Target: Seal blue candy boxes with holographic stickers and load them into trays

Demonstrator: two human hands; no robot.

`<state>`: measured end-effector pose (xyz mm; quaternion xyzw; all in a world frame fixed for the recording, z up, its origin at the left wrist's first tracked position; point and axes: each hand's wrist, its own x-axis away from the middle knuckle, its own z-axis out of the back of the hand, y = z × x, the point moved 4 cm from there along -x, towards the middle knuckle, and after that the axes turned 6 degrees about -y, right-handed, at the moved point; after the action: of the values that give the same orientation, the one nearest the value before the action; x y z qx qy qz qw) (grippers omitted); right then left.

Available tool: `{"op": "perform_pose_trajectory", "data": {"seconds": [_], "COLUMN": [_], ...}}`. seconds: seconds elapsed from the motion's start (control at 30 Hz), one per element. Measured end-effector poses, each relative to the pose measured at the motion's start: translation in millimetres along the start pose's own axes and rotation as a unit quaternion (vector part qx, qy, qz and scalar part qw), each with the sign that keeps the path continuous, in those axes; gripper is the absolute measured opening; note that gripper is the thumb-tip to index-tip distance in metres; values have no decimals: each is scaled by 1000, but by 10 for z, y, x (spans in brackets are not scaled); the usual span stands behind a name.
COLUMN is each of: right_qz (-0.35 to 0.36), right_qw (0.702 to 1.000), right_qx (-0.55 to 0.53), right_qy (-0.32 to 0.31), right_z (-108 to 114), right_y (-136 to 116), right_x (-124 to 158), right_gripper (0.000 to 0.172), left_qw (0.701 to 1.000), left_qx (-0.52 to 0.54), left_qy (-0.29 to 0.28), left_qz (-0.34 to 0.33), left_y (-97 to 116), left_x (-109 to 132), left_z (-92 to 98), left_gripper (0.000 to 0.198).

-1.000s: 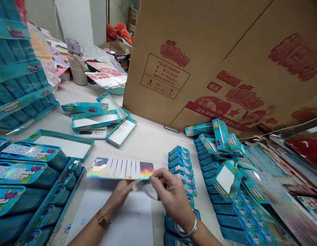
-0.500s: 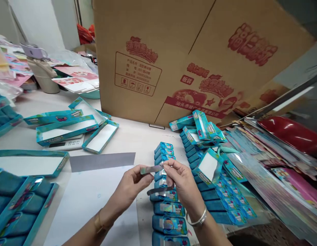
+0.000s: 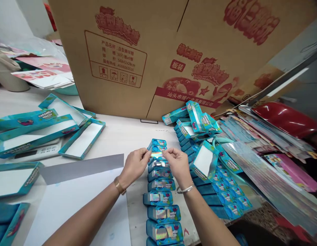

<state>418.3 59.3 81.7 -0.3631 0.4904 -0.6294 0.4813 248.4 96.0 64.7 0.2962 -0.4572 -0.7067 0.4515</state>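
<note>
A short shiny holographic strip (image 3: 156,155) is stretched between my two hands over a blue candy box near the far end of a row. My left hand (image 3: 136,165) pinches its left end, and my right hand (image 3: 177,165) pinches the right end. Several small blue boxes printed "Caramelo Macizo" (image 3: 164,213) run toward me in that row, the nearer ones with similar shiny strips across their tops. Whether the strip touches the box beneath it I cannot tell. A bracelet circles each wrist.
Behind stands a large brown carton (image 3: 117,95). Open blue trays (image 3: 83,138) lie left, partly over a white scale (image 3: 37,152). White sheet (image 3: 78,205) with a grey strip lies left of the row. Stacked blue boxes (image 3: 225,191) and a red glossy object (image 3: 286,118) are right.
Both hands have moved away from me along the row and lowered to a far box. The dark curled strip that hung from my right hand no longer shows. The view has shifted closer.
</note>
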Motion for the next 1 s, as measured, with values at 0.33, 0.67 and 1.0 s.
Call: {"op": "perform_pose_trajectory", "data": {"seconds": [0.33, 0.67, 1.0], "right_qz": [-43, -13, -79], "right_qw": [994, 948, 996], "right_qx": [103, 317, -23], "right_qy": [1, 0, -29], "right_z": [35, 2, 94], "right_y": [369, 365, 386], "right_x": [-193, -166, -211], "right_gripper": [34, 17, 37], "left_qw": [994, 999, 990], "left_qx": [-105, -15, 108], "left_qy": [-20, 4, 70], "left_qz": [35, 45, 52], "left_y": [-210, -447, -604], "left_x": [-222, -217, -70], "left_z": [-178, -394, -346], "left_gripper": [40, 42, 25]}}
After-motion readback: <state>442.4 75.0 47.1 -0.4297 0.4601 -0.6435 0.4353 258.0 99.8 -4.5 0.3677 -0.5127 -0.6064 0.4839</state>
